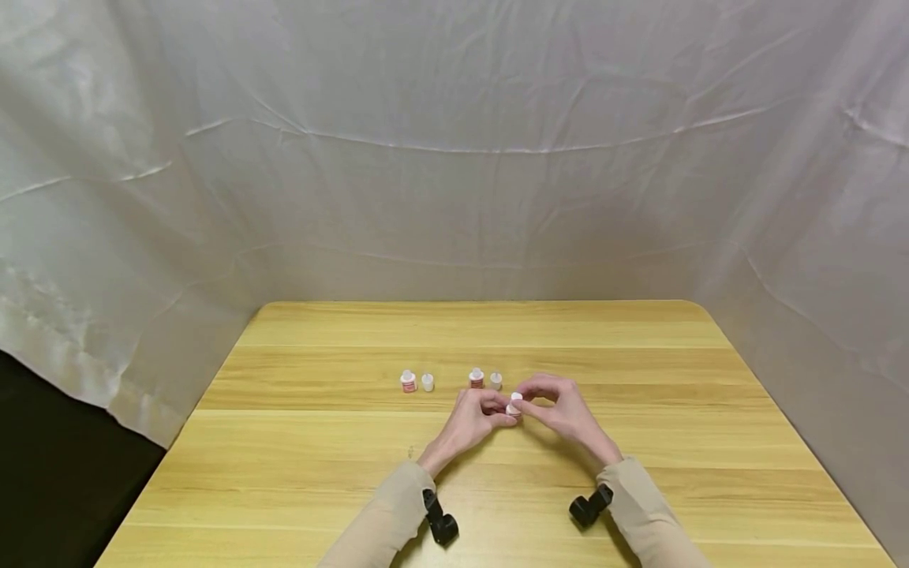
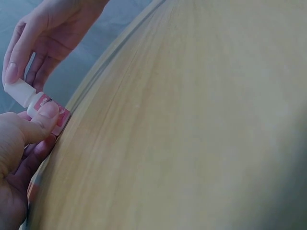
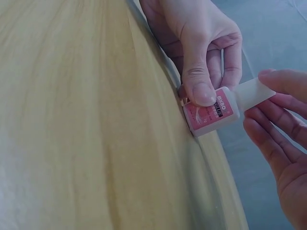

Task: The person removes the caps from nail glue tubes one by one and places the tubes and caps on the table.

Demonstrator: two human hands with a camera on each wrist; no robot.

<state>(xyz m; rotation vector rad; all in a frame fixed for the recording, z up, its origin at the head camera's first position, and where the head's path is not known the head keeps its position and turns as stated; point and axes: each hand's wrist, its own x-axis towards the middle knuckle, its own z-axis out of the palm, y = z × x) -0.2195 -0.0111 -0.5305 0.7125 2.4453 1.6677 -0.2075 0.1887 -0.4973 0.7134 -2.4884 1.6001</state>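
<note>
My left hand point(image 1: 470, 420) grips a small glue bottle point(image 3: 211, 112) with a pink label, its thumb pressed on the label. The bottle's base is at the wooden surface. At its mouth sits a white cap point(image 3: 254, 93), pinched between the thumb and fingers of my right hand point(image 1: 561, 406). In the left wrist view the cap point(image 2: 20, 92) meets the bottle's neck at a slight tilt; how far it is seated I cannot tell.
Beyond my left hand stands a second glue bottle point(image 1: 476, 378) with a loose white cap point(image 1: 495, 381) beside it. Farther left are another bottle point(image 1: 408, 382) and its neighbouring cap point(image 1: 428, 382). Pale curtains point(image 1: 483, 197) hang behind the wooden table point(image 1: 319, 473).
</note>
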